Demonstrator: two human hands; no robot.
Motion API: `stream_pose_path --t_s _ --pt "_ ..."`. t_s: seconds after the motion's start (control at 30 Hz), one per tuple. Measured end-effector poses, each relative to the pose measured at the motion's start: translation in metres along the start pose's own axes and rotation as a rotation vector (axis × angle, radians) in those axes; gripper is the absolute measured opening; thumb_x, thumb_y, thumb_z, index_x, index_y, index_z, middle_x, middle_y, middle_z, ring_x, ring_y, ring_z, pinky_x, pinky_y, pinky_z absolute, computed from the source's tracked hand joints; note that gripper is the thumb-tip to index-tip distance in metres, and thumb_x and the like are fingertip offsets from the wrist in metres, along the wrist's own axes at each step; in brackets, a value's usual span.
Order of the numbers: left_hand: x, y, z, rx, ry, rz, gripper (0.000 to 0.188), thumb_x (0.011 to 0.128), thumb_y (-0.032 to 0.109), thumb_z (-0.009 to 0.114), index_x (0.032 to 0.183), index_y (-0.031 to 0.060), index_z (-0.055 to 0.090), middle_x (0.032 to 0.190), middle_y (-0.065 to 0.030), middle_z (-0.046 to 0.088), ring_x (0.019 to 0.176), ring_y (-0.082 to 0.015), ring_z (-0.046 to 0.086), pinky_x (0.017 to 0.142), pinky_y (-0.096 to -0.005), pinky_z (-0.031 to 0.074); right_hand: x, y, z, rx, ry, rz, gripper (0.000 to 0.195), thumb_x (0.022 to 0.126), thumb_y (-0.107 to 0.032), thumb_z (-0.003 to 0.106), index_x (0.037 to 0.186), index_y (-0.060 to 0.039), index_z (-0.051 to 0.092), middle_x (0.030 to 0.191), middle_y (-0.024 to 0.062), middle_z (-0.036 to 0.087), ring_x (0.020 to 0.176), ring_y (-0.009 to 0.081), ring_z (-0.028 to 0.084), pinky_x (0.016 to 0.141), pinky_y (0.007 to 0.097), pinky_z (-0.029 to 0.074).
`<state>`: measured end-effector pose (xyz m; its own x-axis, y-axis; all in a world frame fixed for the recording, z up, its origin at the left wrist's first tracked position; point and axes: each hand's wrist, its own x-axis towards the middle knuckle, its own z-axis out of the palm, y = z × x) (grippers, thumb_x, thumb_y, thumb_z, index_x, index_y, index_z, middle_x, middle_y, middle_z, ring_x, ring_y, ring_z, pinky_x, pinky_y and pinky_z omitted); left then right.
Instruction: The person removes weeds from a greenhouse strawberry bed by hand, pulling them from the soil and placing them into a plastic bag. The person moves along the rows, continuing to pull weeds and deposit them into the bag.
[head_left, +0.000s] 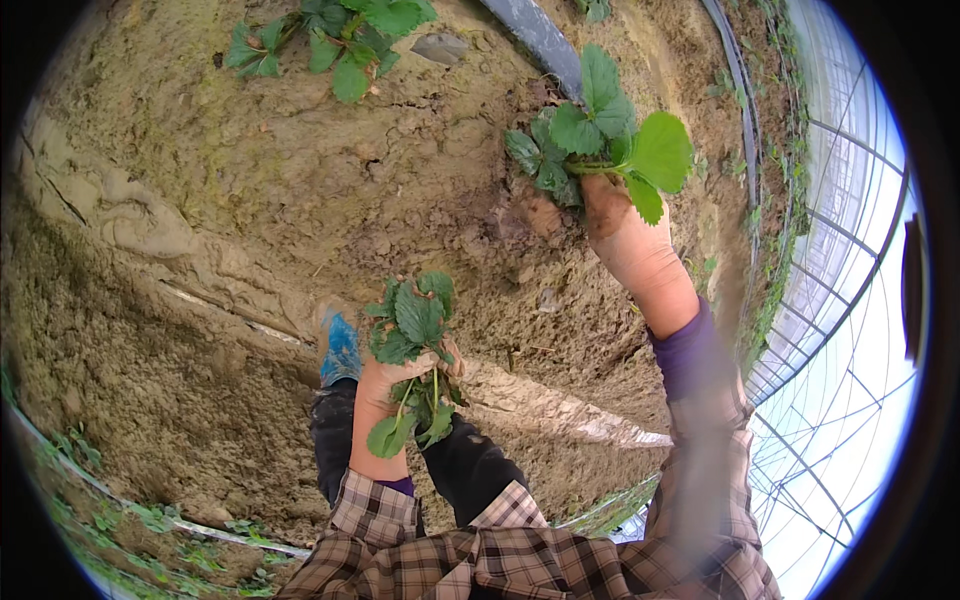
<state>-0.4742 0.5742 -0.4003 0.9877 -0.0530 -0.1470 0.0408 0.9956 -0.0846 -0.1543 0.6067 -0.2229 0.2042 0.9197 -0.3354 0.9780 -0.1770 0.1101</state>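
My left hand (401, 375) is closed around a bunch of picked strawberry leaves (420, 311). Leaf blades stick out above the fist, and stems with more leaves hang below it, over my knees. Farther forward and to the right, my right hand (626, 232), smeared with soil, reaches in at the base of a strawberry plant (589, 131) rooted in the bed. A bright green leaf (660, 154) of that plant lies over the hand. Leaves and soil hide most of the right fingers, so their grip does not show.
Bare cracked soil (300, 172) forms the raised bed. A grey flat hose (536, 37) runs up to the plant. Another strawberry plant (352, 37) grows at the top left. A blue boot (339, 349) stands beside the bed's pale edging (555, 405). Greenhouse framing (847, 247) curves at right.
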Motion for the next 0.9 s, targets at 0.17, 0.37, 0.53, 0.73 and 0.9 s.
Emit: stream_pose_path --t_s 0.17,0.37,0.53,0.73,0.9 --pt "0.000 -0.017 -0.030 0.150 -0.059 -0.049 0.015 0.090 0.018 0.051 0.083 0.0050 0.054 0.079 -0.0116 0.055 0.074 -0.0267 0.053 0.080 -0.0430 0.044 -0.005 -0.017 -0.004 -0.087 -0.108 0.101 0.013 0.067 -0.005 0.056 0.078 -0.0080 0.051 0.069 0.0080 0.059 0.067 0.0268 0.061 0.059 0.0364 0.049" --pt "-0.018 -0.082 -0.081 -0.430 0.355 -0.059 0.040 0.091 0.029 0.048 0.119 0.0026 0.038 0.117 -0.0144 0.042 0.103 -0.0261 0.046 0.088 -0.0414 0.041 -0.007 -0.036 -0.003 -0.083 -0.068 0.115 0.010 0.069 -0.003 0.053 0.076 -0.0070 0.047 0.067 0.0109 0.058 0.063 0.0290 0.061 0.052 0.0378 0.048" --pt "-0.014 -0.039 -0.029 0.366 0.269 0.005 0.017 0.088 0.021 0.057 0.093 0.0051 0.054 0.085 -0.0108 0.057 0.081 -0.0240 0.055 0.078 -0.0406 0.045 -0.024 0.012 0.009 0.010 0.027 0.068 0.008 0.073 -0.006 0.056 0.079 -0.0097 0.055 0.064 0.0073 0.059 0.054 0.0223 0.060 0.048 0.0326 0.049" --pt "-0.007 -0.019 -0.004 0.183 0.191 0.020 0.020 0.089 0.026 0.053 0.090 0.0055 0.055 0.085 -0.0120 0.058 0.080 -0.0268 0.054 0.080 -0.0435 0.044 -0.094 0.019 -0.002 -0.100 -0.189 0.124 0.013 0.078 -0.001 0.054 0.088 -0.0088 0.057 0.062 0.0054 0.056 0.051 0.0119 0.055 0.035 0.0229 0.042" --pt "-0.007 -0.015 -0.001 0.204 0.148 0.000 0.024 0.091 0.028 0.049 0.091 0.0052 0.055 0.087 -0.0123 0.058 0.082 -0.0278 0.054 0.082 -0.0435 0.043 -0.076 -0.037 -0.013 0.376 0.131 -0.209 0.024 0.076 0.009 0.048 0.096 -0.0039 0.052 0.082 0.0091 0.062 0.068 0.0169 0.060 0.049 0.0239 0.051"
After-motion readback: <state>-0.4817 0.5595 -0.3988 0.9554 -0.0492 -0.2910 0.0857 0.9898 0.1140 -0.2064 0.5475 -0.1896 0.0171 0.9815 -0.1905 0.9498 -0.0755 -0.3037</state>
